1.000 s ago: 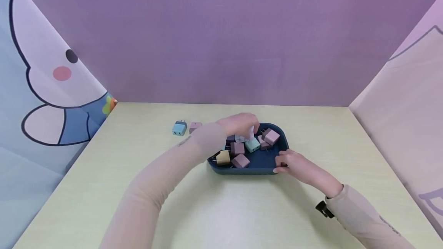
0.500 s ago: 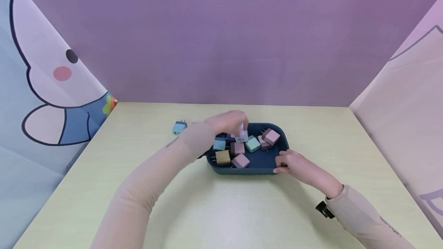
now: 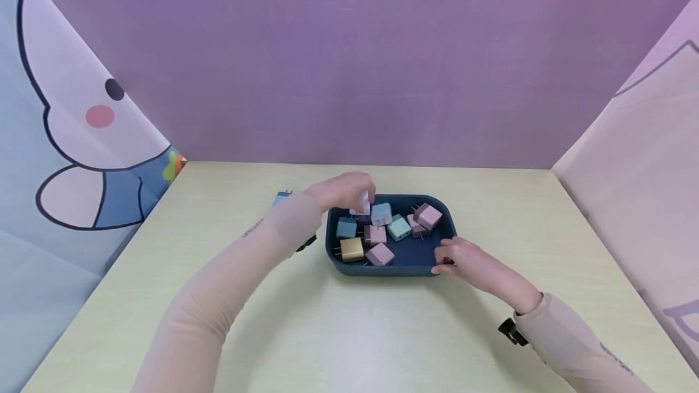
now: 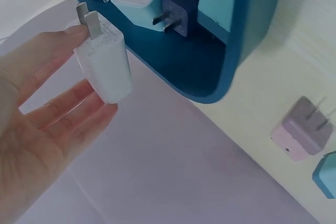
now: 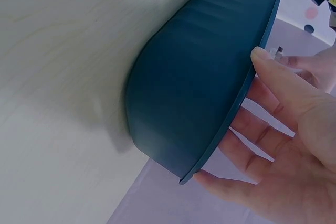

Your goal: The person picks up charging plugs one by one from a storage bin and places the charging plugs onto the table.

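My left hand [image 3: 343, 190] pinches a white charger plug [image 4: 105, 59] between thumb and fingers, its two prongs toward the thumb. It is over the back left of a dark blue tray [image 3: 393, 271]. My right hand [image 3: 465, 261] grips that tray's rim at the front right corner, thumb outside. Inside lie several charger plugs: a yellow one [image 3: 352, 249], a blue one [image 3: 346, 227], a light blue one [image 3: 381, 214], a mint one [image 3: 398, 227] and pink ones, including one at the right [image 3: 428, 216]. A navy plug [image 4: 181, 14] shows in the left wrist view.
Left of the tray, a blue plug [image 3: 281, 196] lies on the pale table [image 3: 349, 338], partly behind my left sleeve. Beside it is a pink and mauve plug [image 4: 303, 128], hidden in the head view. A purple backdrop [image 3: 349, 77] rises behind the table.
My left hand has moved left across the tray, carrying the white charger plug. The light blue and blue plugs have come into view. My right hand stays on the rim.
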Available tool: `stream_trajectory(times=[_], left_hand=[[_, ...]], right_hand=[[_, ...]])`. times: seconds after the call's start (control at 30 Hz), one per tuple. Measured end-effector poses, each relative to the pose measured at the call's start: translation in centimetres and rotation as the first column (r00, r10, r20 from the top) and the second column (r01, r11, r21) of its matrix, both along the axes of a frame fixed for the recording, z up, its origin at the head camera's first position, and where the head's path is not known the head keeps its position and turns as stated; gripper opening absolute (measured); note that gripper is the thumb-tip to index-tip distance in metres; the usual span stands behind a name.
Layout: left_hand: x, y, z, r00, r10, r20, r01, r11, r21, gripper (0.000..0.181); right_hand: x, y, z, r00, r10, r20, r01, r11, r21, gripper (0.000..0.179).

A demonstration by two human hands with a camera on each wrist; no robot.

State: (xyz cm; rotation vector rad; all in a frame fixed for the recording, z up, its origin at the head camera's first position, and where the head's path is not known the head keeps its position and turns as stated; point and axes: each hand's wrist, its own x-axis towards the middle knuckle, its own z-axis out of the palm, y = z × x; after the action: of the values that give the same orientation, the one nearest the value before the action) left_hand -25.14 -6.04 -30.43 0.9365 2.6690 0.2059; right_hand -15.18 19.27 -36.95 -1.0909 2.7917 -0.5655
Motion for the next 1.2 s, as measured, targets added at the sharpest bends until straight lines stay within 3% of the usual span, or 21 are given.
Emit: stream_trajectory(times=[0.3,0.63,1.2], left_hand=[[-0.1,-1.9,-0.3,0.999,0.043,0.01,-0.043,0.999,0.021,0.026],[0.3,-5.0,0.3,0.995,0.099,-0.004,-0.098,0.991,0.091,0.025],[-0.2,-8.9,0.1,0.987,0.158,-0.03,-0.155,0.985,0.08,0.026]], right_hand=[[0.0,0.0,-0.1,1.0,0.008,-0.017,-0.008,1.0,-0.011,0.022],[0.1,-0.1,-0.3,1.0,0.01,-0.021,-0.011,1.0,-0.017,0.02],[0.2,0.1,-0.3,1.0,0.005,-0.018,-0.006,1.0,-0.01,0.019]])
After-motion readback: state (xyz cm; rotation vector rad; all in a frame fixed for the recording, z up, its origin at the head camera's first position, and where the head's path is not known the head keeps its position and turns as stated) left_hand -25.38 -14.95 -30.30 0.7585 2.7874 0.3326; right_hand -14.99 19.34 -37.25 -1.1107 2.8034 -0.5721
